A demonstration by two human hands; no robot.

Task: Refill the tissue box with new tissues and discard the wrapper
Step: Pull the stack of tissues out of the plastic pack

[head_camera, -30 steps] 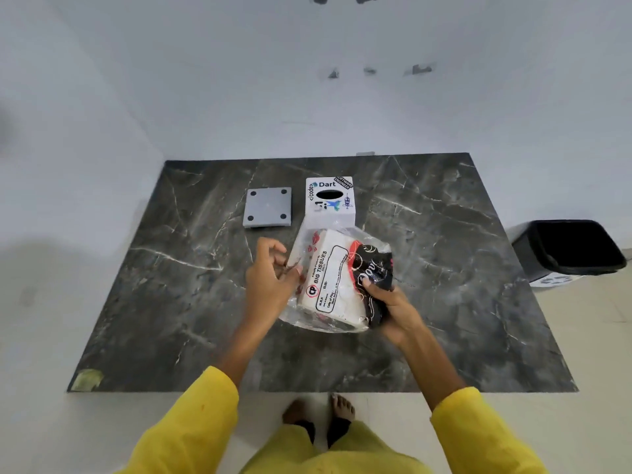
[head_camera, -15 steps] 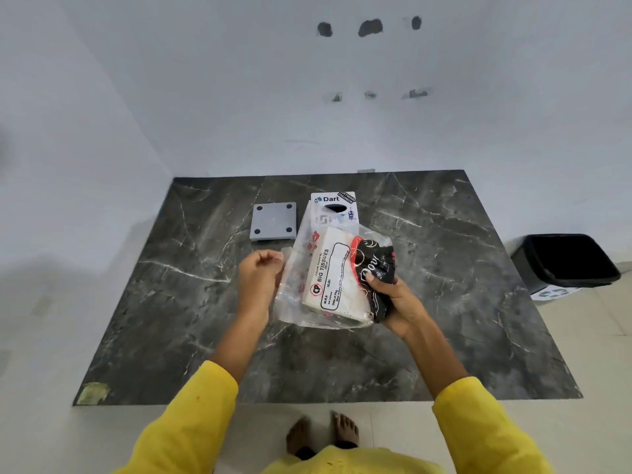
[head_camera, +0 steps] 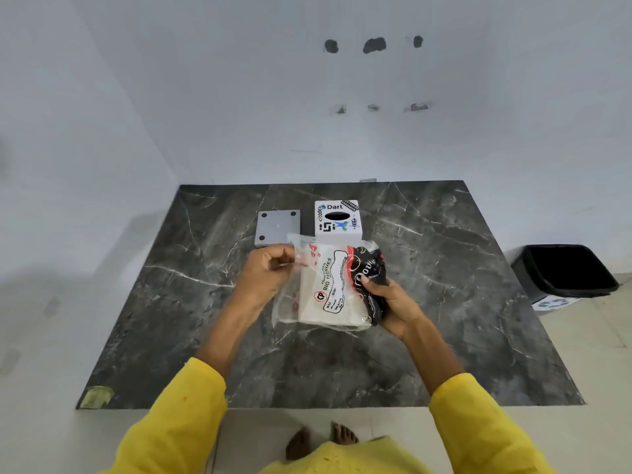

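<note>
Two hands carry my tissue pack [head_camera: 333,289] above the tabletop [head_camera: 444,302], right hand [head_camera: 393,304] clamping its dark end, left hand [head_camera: 270,271] pinching the loose, slippery wrapper [head_camera: 290,299] edge, where I'd tear; contents look soft and light.

So the table [head_camera: 444,336] is dark grey-black marble with thin white veins all over, plus a little yellowish-green patch at its near left corner, and the walls are plain white with a few dark holes. The tissue box [head_camera: 338,220] is white with black and blue stickers and a black oval slot, next to a flat light grey plate [head_camera: 277,227] with black dots at its corners. The tissue pack [head_camera: 337,285] is clear plastic over cream-white tissues with black print, red marks and a black end, the sleeves [head_camera: 178,422] are bright yellow, and the bin [head_camera: 561,271] is black.
</note>
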